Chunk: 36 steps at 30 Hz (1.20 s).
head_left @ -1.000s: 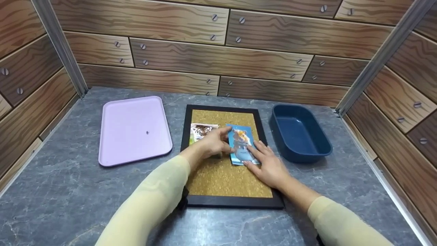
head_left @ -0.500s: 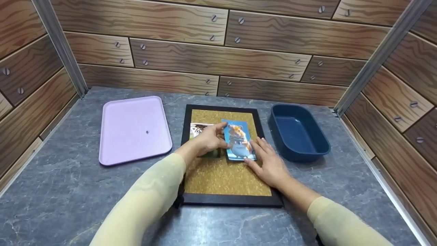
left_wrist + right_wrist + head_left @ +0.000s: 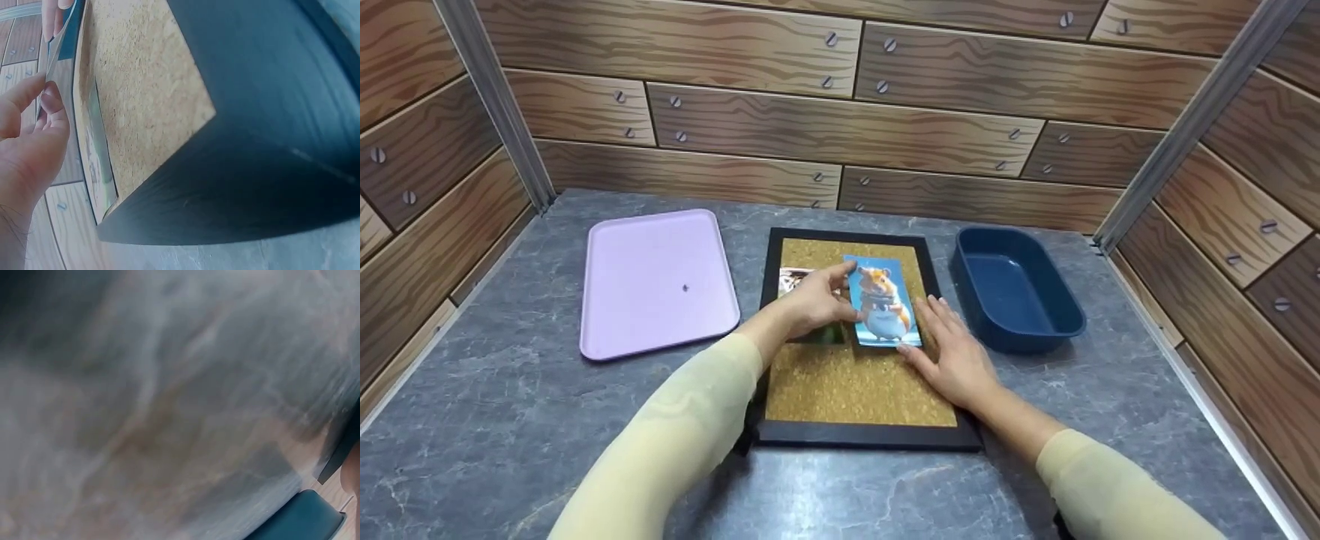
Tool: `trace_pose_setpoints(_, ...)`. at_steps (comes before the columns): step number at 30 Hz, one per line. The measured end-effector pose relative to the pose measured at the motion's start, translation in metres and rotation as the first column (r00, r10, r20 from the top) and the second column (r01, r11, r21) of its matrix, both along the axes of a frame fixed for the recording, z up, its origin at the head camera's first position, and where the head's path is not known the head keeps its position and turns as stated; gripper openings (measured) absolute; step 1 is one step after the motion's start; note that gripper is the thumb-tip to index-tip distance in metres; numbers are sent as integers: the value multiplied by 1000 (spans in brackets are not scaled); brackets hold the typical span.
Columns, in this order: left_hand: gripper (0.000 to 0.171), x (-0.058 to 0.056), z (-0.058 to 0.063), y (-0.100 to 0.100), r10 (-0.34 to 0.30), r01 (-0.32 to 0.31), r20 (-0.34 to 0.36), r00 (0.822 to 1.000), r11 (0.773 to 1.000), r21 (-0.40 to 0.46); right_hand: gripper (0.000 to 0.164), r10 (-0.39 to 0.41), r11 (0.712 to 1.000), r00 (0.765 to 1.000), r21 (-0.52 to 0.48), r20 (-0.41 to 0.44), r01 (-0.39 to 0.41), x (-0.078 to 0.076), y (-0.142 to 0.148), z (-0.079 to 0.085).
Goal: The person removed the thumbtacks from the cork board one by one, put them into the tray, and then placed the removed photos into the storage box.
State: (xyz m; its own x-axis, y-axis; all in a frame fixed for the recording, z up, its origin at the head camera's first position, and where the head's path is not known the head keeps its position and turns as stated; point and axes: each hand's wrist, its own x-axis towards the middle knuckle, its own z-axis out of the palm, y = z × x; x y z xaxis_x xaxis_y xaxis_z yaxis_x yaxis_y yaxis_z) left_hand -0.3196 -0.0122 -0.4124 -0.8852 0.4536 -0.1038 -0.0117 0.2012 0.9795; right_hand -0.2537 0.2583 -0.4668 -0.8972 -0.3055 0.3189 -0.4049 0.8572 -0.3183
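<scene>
In the head view, my left hand (image 3: 817, 304) pinches the left edge of a small picture card (image 3: 883, 304) showing a cartoon hamster on blue. The left wrist view has this card (image 3: 57, 53) edge-on, raised off a black-framed cork board (image 3: 859, 382), between thumb and fingers. My right hand (image 3: 956, 356) lies at the board's right side with fingers extended, its thumb tip right at the card's lower right corner. A second picture card (image 3: 796, 279) lies on the cork, mostly hidden beneath my left hand; its green part (image 3: 101, 166) shows in the left wrist view.
A lilac tray (image 3: 656, 285) with a small dark mark lies left of the board. On the right stands a deep dark blue tub (image 3: 1016, 289). Plank-patterned walls (image 3: 765, 127) enclose the grey marbled tabletop (image 3: 870, 495) at the back and sides.
The hamster card has shifted up and slightly left in the head view, with my left hand moving along. My right fingers no longer overlap its face and now lie beside its right edge.
</scene>
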Motion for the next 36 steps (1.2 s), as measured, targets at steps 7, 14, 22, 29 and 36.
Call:
trace_pose_setpoints(7, 101, 1, 2, -5, 0, 0, -3, 1000, 1000, -4, 87, -6, 1000, 1000, -27, -29, 5, 1, 5, 11)
trace_pose_setpoints(14, 101, 0, 4, -7, 10, -10, 5, 1000, 1000, 11, 96, -47, 998, 996, -51, -75, 43, -2, 25, 36)
trace_pose_setpoints(22, 101, 0, 5, -5, 1, -1, 11, 1000, 1000, -2, 102, -112, 993, 991, -43, -80, 109, -7, 64, 61)
trace_pose_setpoints(29, 101, 0, 9, -4, -12, 12, -6, 1000, 1000, -1, 105, -148, 988, 987, -62, -66, 144, -14, 97, 72)
trace_pose_setpoints(36, 103, 1, 16, 1, -10, 10, 2, 1000, 1000, 10, 112, -235, 971, 972, -44, 31, 236, -18, 131, 74)
